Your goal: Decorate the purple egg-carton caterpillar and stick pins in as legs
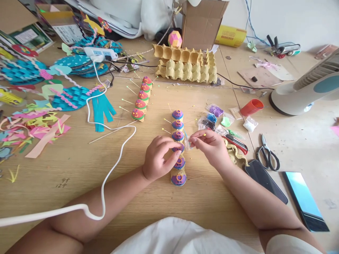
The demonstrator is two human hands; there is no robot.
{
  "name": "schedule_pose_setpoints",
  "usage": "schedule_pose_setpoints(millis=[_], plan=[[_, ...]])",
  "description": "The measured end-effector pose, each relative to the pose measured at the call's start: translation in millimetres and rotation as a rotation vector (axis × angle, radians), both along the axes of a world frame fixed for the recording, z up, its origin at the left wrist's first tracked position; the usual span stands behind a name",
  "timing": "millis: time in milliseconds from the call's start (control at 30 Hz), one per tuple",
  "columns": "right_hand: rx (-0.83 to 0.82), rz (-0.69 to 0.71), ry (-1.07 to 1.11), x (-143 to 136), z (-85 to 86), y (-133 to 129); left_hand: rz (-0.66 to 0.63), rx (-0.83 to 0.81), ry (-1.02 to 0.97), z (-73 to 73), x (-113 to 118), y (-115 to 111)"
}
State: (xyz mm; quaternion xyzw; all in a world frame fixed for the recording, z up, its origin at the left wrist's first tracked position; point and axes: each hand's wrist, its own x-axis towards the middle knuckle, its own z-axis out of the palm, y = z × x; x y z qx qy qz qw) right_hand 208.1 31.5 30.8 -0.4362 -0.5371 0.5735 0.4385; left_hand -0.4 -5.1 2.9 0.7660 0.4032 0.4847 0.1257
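Note:
A strip of egg-carton cups [178, 179] with purple and blue clay tops, orange rings and small faces runs lengthwise before me. My left hand [161, 157] has thumb and index finger around one of its middle cups. Just right of the strip, my right hand [210, 146] pinches a thin toothpick with a yellow ball tip [204, 134]. Similar yellow-tipped toothpicks stick out from the farther cups on both sides. Farther back and left stands a second strip of cups [138, 113], red and green, with toothpicks along it.
A white cable [122, 148] loops across the table at left, near paper scraps [47, 135] and blue woven crafts [71, 98]. Clay packets [215, 110], a utility knife [237, 144], scissors [267, 155] and phones [265, 180] lie right. Egg cartons [188, 70] stand behind.

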Motion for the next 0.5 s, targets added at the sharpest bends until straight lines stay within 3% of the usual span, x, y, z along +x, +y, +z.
schedule_pose_setpoints(millis=[133,267,500], plan=[[0.194,-0.149,-0.247,12.6,-11.0,17.3,-0.008,-0.093,0.108,-5.2,0.7,-1.0],[0.387,-0.154,-0.453,14.7,-19.9,24.8,-0.011,-0.127,0.190,-6.7,1.4,-2.5],[0.439,-0.125,-0.516,13.4,-24.3,25.1,0.068,-0.108,0.137,-7.1,0.3,-0.4]])
